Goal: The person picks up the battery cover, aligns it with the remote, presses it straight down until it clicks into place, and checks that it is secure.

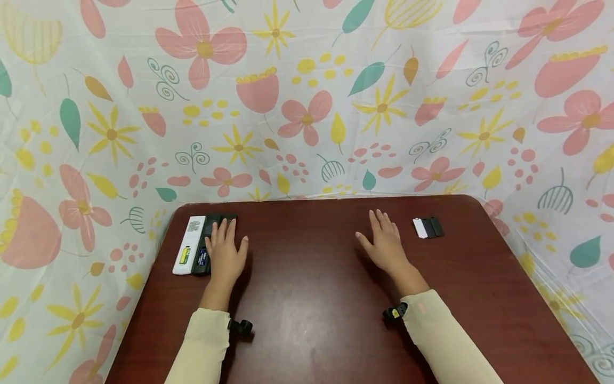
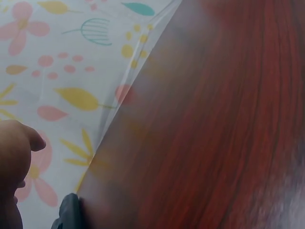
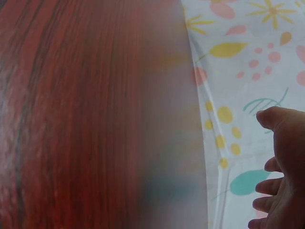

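My left hand [image 1: 224, 257] is at the table's left, fingers spread and straight, over the right side of a black remote control [image 1: 208, 228]. A white remote control [image 1: 192, 234] with a printed label lies back-up along its left side. A yellow-green battery shows in the white one, blue batteries [image 1: 202, 257] in the black one. Another dark part shows beyond the fingertips, mostly hidden. My right hand [image 1: 385, 248] is right of centre, fingers extended, holding nothing. To its right lie a white battery cover [image 1: 420, 228] and black covers [image 1: 434, 226] side by side.
The brown wooden table [image 1: 297, 298] has a glossy top with rounded far corners. Flowered cloth [image 1: 307, 117] hangs behind it and along both sides. Each wrist wears a small black camera on a strap, the left one [image 1: 243, 327] facing inward.
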The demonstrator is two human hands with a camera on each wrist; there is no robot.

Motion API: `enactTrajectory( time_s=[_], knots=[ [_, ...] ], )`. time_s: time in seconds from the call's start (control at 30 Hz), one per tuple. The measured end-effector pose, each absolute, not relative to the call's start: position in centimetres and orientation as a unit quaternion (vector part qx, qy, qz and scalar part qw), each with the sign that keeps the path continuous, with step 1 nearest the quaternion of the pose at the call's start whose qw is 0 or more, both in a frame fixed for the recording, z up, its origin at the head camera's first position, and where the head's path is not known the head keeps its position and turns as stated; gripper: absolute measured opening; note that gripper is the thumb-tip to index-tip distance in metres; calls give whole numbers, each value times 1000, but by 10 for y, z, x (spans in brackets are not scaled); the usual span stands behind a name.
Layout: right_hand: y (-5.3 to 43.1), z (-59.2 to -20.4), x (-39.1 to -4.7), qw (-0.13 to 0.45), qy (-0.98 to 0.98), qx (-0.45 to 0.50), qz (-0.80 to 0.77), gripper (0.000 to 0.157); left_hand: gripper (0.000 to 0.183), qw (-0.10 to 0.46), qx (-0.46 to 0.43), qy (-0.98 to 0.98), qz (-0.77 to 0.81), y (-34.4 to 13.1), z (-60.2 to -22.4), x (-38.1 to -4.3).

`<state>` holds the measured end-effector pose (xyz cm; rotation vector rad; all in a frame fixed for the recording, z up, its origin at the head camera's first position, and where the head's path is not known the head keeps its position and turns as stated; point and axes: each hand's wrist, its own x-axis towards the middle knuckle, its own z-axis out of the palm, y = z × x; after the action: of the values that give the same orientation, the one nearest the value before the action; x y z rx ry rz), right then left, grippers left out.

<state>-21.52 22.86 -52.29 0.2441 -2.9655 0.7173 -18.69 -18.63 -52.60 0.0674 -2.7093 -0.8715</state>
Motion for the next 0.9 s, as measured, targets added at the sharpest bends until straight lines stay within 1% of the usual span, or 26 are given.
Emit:
enactTrajectory(
  time_s=[0.4, 0.57, 0.77, 0.9],
  knots=[
    [241, -528, -212, 37, -973, 60, 221, 79, 61, 156, 49, -939, -304, -212, -531, -181],
    [249, -533, -211, 36, -977, 49, 205, 79, 60, 179, 74, -930, -313, -223, -534, -178],
    [264, -538, -212, 40, -979, 30, 195, 79, 57, 228, 101, -917, -310, -238, -541, -177],
    [273, -541, -213, 36, -980, 20, 196, 79, 56, 228, 113, -916, -310, -246, -543, -174]
  ],
)
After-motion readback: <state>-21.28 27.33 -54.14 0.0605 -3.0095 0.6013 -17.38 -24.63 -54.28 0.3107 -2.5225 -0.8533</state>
